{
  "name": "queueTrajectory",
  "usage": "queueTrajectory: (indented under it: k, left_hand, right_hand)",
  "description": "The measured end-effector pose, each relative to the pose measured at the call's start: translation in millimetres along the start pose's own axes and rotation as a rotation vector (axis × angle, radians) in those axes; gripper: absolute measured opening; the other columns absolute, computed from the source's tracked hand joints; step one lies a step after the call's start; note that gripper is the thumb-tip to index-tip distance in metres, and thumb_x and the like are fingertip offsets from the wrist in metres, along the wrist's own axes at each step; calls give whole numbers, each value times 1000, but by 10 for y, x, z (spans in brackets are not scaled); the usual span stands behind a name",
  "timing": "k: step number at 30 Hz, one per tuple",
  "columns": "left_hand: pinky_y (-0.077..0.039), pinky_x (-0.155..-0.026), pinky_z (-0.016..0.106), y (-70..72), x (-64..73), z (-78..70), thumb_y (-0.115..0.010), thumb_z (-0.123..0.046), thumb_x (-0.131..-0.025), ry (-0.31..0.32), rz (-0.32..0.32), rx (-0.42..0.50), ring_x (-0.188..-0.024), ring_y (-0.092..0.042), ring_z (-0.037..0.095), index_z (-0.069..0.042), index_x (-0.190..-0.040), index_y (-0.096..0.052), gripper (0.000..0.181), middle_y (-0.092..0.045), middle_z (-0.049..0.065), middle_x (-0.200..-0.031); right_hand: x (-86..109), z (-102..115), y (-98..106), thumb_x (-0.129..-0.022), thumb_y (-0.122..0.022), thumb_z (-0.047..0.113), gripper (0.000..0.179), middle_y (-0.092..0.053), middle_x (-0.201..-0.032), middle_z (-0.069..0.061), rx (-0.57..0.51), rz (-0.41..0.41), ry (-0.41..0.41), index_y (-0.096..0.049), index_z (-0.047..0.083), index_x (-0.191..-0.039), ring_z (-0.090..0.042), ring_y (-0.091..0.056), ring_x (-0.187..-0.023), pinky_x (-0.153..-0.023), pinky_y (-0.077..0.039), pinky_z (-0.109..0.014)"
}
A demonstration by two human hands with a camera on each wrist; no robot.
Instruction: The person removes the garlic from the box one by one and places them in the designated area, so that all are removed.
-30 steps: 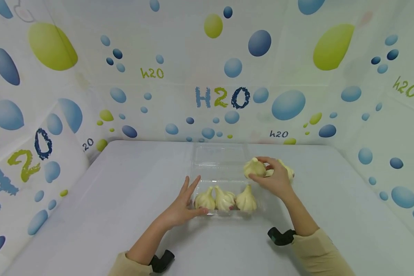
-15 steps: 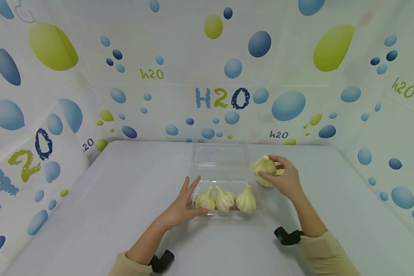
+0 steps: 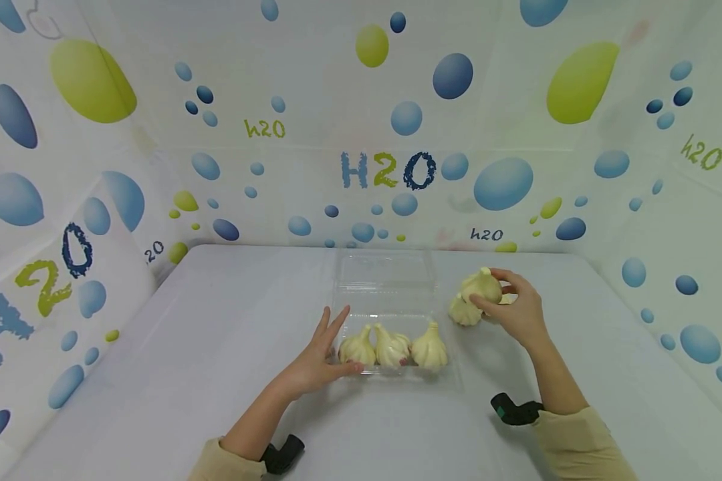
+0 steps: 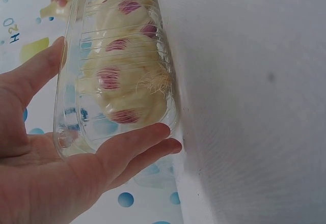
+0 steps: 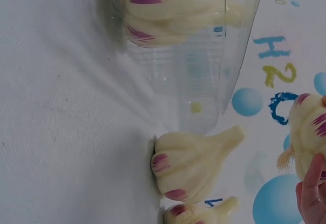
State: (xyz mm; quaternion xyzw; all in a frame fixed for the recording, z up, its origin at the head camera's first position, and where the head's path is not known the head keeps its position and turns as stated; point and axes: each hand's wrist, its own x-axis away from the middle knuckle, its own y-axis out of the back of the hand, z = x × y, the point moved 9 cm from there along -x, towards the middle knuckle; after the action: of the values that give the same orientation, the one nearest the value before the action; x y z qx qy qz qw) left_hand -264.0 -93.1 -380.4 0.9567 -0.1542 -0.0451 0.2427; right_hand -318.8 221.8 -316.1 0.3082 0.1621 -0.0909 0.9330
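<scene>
My right hand [image 3: 520, 310] pinches a garlic bulb [image 3: 483, 286] between thumb and fingers, above the table to the right of a clear plastic container. One garlic bulb [image 3: 464, 312] stands on the table just beneath it; in the right wrist view another bulb [image 5: 199, 215] shows partly beside that one. Inside the container [image 4: 67, 94], three garlic bulbs [image 3: 392, 347] sit in a row with their stems up. My left hand [image 3: 317, 364] rests at the container's left end, fingers spread and mostly straight, thumb along the front wall. The bulbs have purple patches, and roots show on some.
The container's transparent lid [image 3: 385, 270] lies folded back on the white table [image 3: 247, 300]. Behind and at the sides rises a patterned sheet [image 3: 313, 80] with drops and lettering. Black wrist cameras [image 3: 516, 409] sit by both sleeves.
My right hand has moved right with the garlic bulb, from beside the lid's edge to over the bulbs on the table, uncovering one of them. The left hand stays put.
</scene>
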Motion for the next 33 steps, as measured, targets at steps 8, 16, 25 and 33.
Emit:
queueTrajectory:
  k: [8,16,25,33]
  left_hand:
    - [-32,-94,59,4,4,-2,-75,-23,-76,10,1,4,-131,-18,47,-25,-148,-16,93,10,18,-151]
    - [-31,-95,59,1,5,11,-76,-24,-75,18,2,11,-133,-11,46,-24,-148,-17,93,10,18,-151]
    - [-32,-95,58,-3,4,-7,-75,-23,-76,10,5,14,-132,-14,46,-27,-147,-16,93,11,17,-151]
    - [-31,-96,57,-15,-4,36,-75,-26,-77,22,17,17,-129,-22,47,-29,-147,-14,93,13,16,-150]
  right_hand:
    - [-5,-39,117,-76,-75,25,54,-52,-119,-15,0,-24,15,-56,3,-121,-20,-44,-90,-53,-44,-21]
    - [10,-162,226,-75,-76,22,53,-54,-114,-14,22,-93,11,-57,1,-120,-20,-45,-88,-54,-41,-17]
    - [-8,-271,380,-76,-75,19,53,-54,-116,-16,56,-161,5,-56,0,-122,-22,-46,-90,-56,-38,-14]
    - [-44,-399,444,-78,-73,24,55,-50,-122,-18,69,-131,-84,-53,1,-125,-26,-44,-96,-59,-38,-16]
